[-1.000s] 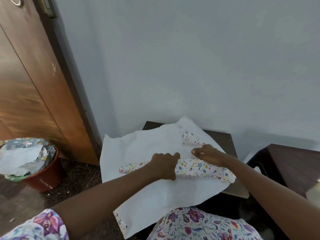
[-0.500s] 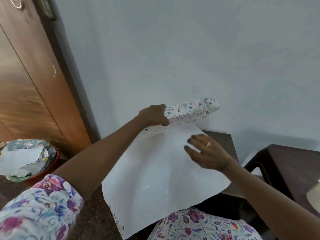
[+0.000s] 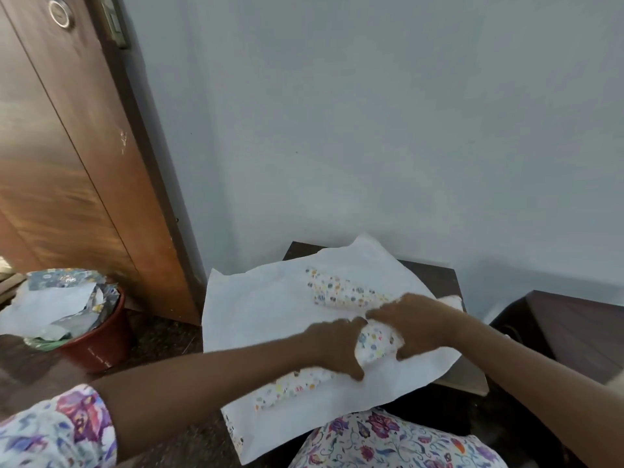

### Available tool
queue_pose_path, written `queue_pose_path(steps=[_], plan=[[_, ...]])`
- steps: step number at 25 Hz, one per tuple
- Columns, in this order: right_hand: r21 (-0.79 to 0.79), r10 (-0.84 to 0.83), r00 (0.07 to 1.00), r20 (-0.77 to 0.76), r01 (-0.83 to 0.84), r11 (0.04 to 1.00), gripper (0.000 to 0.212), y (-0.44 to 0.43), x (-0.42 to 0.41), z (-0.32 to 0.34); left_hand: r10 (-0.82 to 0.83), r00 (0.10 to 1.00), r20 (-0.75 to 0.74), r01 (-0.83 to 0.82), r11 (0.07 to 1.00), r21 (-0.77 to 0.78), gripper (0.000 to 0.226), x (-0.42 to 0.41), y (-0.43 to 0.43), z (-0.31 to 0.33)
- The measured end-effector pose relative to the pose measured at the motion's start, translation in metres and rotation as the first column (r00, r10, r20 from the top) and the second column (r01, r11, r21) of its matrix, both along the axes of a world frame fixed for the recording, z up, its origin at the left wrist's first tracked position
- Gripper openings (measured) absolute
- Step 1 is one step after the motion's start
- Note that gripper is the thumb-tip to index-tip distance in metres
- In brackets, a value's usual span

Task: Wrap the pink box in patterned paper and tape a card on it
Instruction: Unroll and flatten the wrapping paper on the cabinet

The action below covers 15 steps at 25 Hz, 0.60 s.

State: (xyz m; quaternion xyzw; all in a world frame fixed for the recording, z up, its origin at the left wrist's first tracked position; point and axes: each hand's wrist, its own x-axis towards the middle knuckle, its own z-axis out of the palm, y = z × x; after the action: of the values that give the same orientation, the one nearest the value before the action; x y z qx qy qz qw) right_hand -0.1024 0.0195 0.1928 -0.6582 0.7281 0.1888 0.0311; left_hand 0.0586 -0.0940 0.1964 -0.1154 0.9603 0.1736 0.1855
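The patterned paper (image 3: pixel 263 309) lies white side up on the table (image 3: pixel 435 276), its rolled part (image 3: pixel 374 344) back down from where the left hand (image 3: pixel 334 347) held it raised toward the far wall. Both hands now curl round that roll, the right hand (image 3: pixel 417 327), earlier spread above the sheet, just right of the left.

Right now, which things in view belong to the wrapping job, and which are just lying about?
For the job: paper sheet, white side up; patterned roll, gripped by left hand and right hand; small table beneath. Pink box and card not in view.
Lying about: red tub of paper scraps; wooden door; dark furniture on the right.
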Motion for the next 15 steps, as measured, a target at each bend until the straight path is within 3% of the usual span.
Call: queue_pose_path(steps=[4,6,9,12,15], plan=[[-0.018,0.224,0.967,-0.124,-0.228,0.973,0.059,0.023,0.014,-0.033,-0.021,0.998,0.057,0.012,0.989,0.15,0.069,-0.006,-0.008,-0.028],[-0.117,0.283,0.942,-0.183,-0.306,0.945,0.059,0.032,0.013,-0.039,-0.069,0.997,0.038,0.069,0.997,-0.021,0.058,-0.021,-0.034,-0.048],[-0.213,0.374,0.912,-0.171,-0.404,0.889,0.047,0.041,0.017,-0.051,-0.115,0.99,-0.077,0.085,0.945,-0.317,0.079,-0.044,-0.057,-0.073],[-0.2,0.426,0.886,-0.182,-0.457,0.867,0.033,0.048,0.024,-0.061,-0.244,0.933,-0.263,0.096,0.877,-0.471,0.077,-0.068,-0.048,-0.069],[-0.154,0.422,0.899,-0.119,-0.437,0.886,0.035,0.054,0.036,-0.062,-0.406,0.863,-0.301,0.154,0.778,-0.609,0.085,-0.094,-0.04,-0.062]])
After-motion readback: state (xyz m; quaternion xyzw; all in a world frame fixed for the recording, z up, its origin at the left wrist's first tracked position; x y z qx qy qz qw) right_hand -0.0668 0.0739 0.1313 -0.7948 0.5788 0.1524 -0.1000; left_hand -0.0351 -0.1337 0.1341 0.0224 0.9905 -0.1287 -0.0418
